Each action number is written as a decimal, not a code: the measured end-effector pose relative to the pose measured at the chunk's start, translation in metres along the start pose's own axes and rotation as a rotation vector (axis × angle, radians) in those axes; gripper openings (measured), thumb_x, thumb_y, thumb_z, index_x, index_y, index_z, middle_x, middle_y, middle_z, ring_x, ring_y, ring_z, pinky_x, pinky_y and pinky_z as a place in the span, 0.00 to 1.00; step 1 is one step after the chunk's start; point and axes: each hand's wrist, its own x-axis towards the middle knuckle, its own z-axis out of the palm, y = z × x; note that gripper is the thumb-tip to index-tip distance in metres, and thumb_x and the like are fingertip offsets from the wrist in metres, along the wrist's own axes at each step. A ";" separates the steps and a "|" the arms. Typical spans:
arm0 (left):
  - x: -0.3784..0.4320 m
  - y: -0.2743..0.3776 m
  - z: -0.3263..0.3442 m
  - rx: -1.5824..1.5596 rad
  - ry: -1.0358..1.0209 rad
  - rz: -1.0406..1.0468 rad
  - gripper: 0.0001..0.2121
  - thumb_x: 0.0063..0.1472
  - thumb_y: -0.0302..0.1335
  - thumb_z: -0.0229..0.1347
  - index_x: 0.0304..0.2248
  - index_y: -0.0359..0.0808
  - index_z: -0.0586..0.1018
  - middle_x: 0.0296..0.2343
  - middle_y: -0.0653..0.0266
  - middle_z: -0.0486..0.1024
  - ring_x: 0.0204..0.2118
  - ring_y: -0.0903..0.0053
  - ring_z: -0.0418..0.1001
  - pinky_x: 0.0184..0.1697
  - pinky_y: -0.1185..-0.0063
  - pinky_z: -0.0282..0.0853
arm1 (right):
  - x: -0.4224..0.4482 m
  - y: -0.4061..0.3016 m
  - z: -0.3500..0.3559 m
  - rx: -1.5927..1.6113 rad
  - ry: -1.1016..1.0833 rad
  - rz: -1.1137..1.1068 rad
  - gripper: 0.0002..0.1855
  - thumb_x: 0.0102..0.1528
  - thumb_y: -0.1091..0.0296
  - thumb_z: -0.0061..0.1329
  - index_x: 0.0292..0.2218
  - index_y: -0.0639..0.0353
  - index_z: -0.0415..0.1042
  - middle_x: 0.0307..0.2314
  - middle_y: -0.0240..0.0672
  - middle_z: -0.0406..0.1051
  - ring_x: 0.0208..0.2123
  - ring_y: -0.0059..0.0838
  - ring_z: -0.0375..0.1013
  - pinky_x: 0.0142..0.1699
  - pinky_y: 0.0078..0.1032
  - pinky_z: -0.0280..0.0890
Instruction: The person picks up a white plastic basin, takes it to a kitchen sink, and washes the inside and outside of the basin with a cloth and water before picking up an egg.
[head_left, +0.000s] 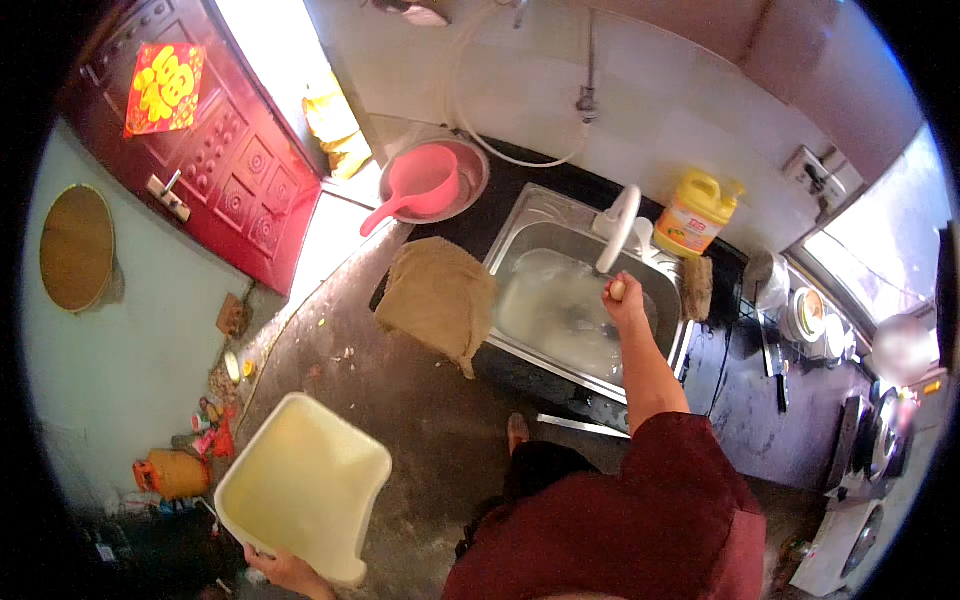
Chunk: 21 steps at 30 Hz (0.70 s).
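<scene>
My left hand grips the rim of a pale yellow plastic tub, held out over the floor at the lower left; its inside shows no contents. Over the steel sink, my right hand is closed around a small, pale brown rounded thing, too small to name surely. That hand is just below the white faucet spout. Cloudy water stands in the basin. A brown cloth lies at the sink's left edge.
A pink dipper rests in a metal basin left of the sink. Behind the sink stand a yellow detergent jug and a brown sponge-like block. A knife lies on the dark counter near stacked bowls. A red door stands upper left.
</scene>
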 end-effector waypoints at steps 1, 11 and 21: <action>0.007 0.015 0.007 0.041 -0.008 -0.033 0.19 0.53 0.27 0.50 0.43 0.29 0.64 0.39 0.52 0.67 0.40 0.66 0.68 0.41 0.74 0.63 | 0.002 0.004 0.003 -0.069 -0.009 0.021 0.06 0.50 0.65 0.41 0.29 0.55 0.62 0.20 0.34 0.64 0.21 0.29 0.64 0.23 0.22 0.59; 0.075 0.064 0.069 -0.114 -0.108 0.129 0.20 0.53 0.28 0.50 0.43 0.26 0.64 0.37 0.52 0.68 0.38 0.66 0.67 0.43 0.74 0.61 | -0.033 0.042 0.063 0.111 -0.331 0.330 0.15 0.54 0.58 0.36 0.34 0.61 0.66 0.28 0.41 0.69 0.24 0.34 0.70 0.23 0.25 0.64; 0.195 0.098 0.157 -0.383 -0.200 -0.082 0.19 0.52 0.28 0.51 0.43 0.31 0.65 0.33 0.55 0.73 0.35 0.71 0.71 0.39 0.77 0.64 | -0.098 0.180 0.199 -0.663 -0.844 0.412 0.22 0.49 0.70 0.45 0.46 0.55 0.59 0.37 0.40 0.67 0.35 0.35 0.69 0.36 0.29 0.68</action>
